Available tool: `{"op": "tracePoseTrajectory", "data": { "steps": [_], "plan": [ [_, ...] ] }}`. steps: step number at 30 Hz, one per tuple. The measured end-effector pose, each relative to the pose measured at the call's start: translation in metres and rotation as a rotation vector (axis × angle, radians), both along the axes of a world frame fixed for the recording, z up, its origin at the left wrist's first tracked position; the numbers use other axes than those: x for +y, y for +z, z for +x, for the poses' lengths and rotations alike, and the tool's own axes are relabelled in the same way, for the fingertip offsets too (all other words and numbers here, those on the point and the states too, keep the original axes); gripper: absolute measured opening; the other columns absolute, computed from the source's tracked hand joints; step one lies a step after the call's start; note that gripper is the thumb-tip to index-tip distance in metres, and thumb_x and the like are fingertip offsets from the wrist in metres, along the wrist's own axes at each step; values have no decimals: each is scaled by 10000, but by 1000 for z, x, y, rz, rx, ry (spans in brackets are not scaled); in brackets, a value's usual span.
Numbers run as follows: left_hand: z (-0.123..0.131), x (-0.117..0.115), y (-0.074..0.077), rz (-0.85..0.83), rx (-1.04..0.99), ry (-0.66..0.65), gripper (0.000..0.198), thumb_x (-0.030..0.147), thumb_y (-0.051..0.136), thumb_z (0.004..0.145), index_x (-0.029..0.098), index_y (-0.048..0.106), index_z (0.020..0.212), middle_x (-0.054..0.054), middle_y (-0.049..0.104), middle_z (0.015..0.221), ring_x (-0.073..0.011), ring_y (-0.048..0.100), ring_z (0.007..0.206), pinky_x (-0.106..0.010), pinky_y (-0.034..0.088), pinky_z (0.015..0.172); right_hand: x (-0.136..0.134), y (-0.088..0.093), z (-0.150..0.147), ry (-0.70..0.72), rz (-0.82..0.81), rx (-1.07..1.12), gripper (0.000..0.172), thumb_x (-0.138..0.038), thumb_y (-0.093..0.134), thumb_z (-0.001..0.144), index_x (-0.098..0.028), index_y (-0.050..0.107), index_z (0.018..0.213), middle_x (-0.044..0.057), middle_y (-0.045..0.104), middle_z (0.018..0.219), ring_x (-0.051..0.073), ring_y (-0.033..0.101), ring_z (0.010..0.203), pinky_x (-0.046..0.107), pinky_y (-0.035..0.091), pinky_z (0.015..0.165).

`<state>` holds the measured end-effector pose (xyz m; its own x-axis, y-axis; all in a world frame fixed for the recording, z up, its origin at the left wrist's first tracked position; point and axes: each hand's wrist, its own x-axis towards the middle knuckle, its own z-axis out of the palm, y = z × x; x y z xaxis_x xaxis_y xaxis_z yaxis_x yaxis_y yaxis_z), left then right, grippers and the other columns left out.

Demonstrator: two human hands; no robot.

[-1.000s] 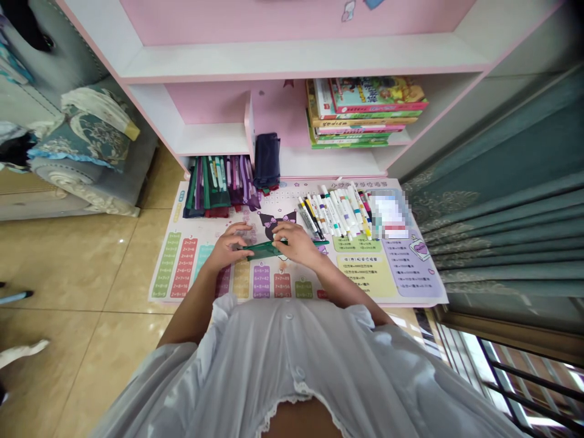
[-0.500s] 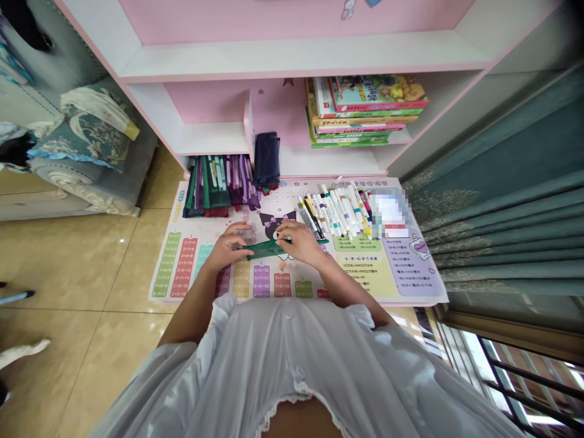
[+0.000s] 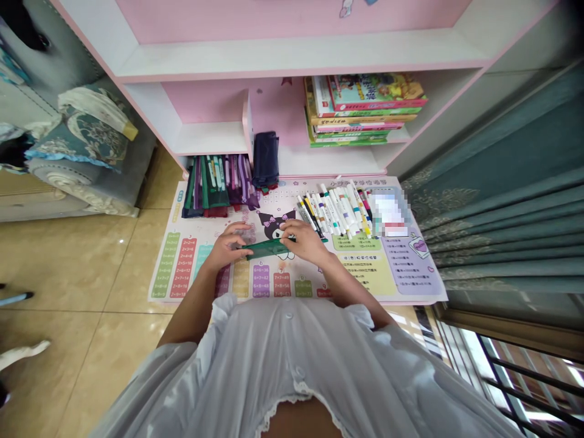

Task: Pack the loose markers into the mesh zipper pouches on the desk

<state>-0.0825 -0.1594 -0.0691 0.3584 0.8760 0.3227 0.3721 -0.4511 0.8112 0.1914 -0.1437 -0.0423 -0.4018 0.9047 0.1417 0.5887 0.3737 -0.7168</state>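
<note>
Between my two hands stretches a green mesh zipper pouch (image 3: 269, 248), held just above the printed desk mat (image 3: 314, 280). My left hand (image 3: 227, 246) pinches its left end between thumb and fingers. Toward the right end, my right hand (image 3: 301, 239) grips the top edge, where the zipper seems to run; its fingertips partly cover the spot. A loose row of white-barrelled markers (image 3: 337, 210) lies just beyond my right hand. Beyond my left hand rest several green and purple mesh pouches (image 3: 214, 185) with pens inside.
Folded dark blue pouches (image 3: 266, 159) stand against the shelf near the divider. Stacked books (image 3: 365, 112) fill part of the shelf (image 3: 328, 161) at the back right. A clear case (image 3: 390, 213), partly blurred, sits right of the markers. A teal curtain (image 3: 502, 201) hangs at the right.
My right hand has slid slightly to the right along the pouch's top edge, and more of the green mesh shows between my hands. My left hand stays nearly in place.
</note>
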Motion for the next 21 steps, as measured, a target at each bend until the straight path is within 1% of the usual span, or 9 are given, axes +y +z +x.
{"op": "tracePoseTrajectory", "data": {
  "steps": [7, 15, 21],
  "plan": [
    [0, 0, 1, 18, -12, -12, 325, 424, 795, 739, 186, 603, 628, -141, 646, 1238, -281, 540, 1253, -518, 425, 1066, 3, -2, 8, -19, 9, 2, 123, -156, 651, 766, -225, 696, 675, 54, 730, 1062, 260, 662, 1070, 478, 480, 1000],
    [0, 0, 1, 1, -12, -4, 331, 423, 798, 735, 187, 595, 621, -142, 645, 1244, -284, 542, 1252, -520, 426, 1065, 0, 4, 13, -34, 7, -17, 127, -165, 644, 782, -222, 688, 678, 55, 732, 1061, 263, 664, 1062, 478, 486, 977],
    [0, 0, 0, -1, -6, -6, 344, 432, 793, 738, 185, 588, 617, -136, 641, 1245, -275, 545, 1247, -496, 444, 1054, -1, 2, 20, -59, 28, -14, 139, -191, 648, 788, -228, 684, 659, 44, 733, 1043, 254, 668, 1041, 460, 503, 950]
  ]
}}
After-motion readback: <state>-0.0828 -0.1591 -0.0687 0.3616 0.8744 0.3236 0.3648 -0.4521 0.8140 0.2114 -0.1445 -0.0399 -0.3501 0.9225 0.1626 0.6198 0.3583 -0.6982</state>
